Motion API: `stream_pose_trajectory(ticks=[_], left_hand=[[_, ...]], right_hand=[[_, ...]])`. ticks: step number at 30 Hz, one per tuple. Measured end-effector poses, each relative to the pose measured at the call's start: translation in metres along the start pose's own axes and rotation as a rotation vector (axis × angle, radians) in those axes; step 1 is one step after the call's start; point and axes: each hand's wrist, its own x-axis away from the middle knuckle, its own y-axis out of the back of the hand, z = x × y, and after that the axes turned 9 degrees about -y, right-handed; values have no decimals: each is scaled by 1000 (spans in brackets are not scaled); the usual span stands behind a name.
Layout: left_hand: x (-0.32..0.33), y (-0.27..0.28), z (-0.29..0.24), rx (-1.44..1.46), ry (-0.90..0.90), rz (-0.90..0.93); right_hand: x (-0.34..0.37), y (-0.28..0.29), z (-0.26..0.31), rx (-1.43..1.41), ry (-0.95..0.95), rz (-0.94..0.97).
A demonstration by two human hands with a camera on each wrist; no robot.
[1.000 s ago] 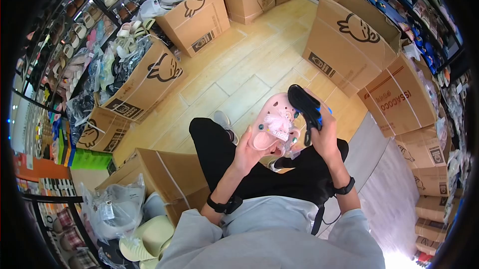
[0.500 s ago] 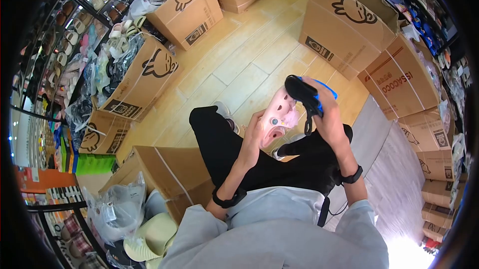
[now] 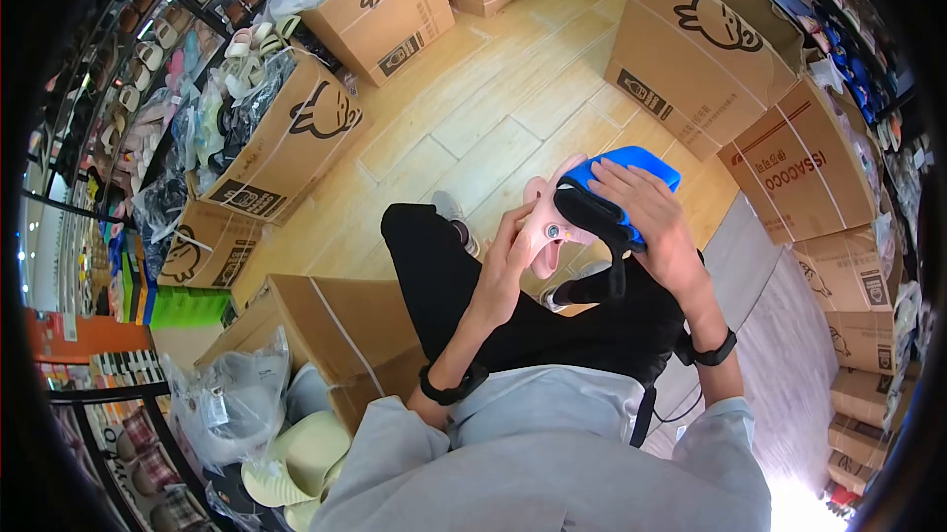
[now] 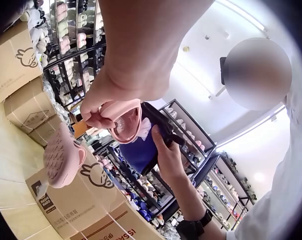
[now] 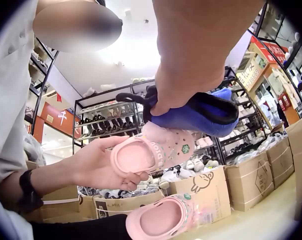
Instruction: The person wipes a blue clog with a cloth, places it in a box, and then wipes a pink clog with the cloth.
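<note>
In the head view my left hand [image 3: 503, 266] grips a pink clog [image 3: 542, 223] by its side. A second pink clog [image 4: 63, 156] hangs beside it in the left wrist view, with its textured sole showing. In the right wrist view, charms and a pale pink tuft decorate the held clog [image 5: 136, 156]. My right hand [image 3: 659, 226] grips a blue, black-lined item [image 3: 646, 159] with a black strap, fingers spread over its blue side. From the head camera, its black part overlaps the clog; contact between them is unclear.
Tall cartons [image 3: 705, 49] stand around the wooden floor [image 3: 473, 138]. An open carton [image 3: 345, 335] with bagged footwear is at the lower left. Racks of shoes line both sides. The person's black-trousered legs [image 3: 434, 285] are under the hands.
The blue item has turned, so its broad blue side now shows, and it has come over the clog's upper part. The held clog has tilted from its decorated top onto its side.
</note>
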Motion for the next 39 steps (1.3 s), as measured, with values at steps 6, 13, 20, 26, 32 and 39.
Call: stream_pose_trajectory(ticks=[6,13,20,26,32,39], left_hand=[[-2,2,-10,-107,63,-27],[0,-2,-12,-35,32,-17],[1,-3,-3,-25,89,0],[4,-5,-3,43,85,42],[5,-3,8,62,98,65],[8,-3,14,65,54,89]], right_hand=[[7,-10,18,201,236,95],[7,-8,-14,37,-42,-30],[12,-2,16,104,164,113],[13,-4,-12,-14,-63,-10],[16,-12,-9,59,-48,-68],[9,4,-5,-43,13,2]])
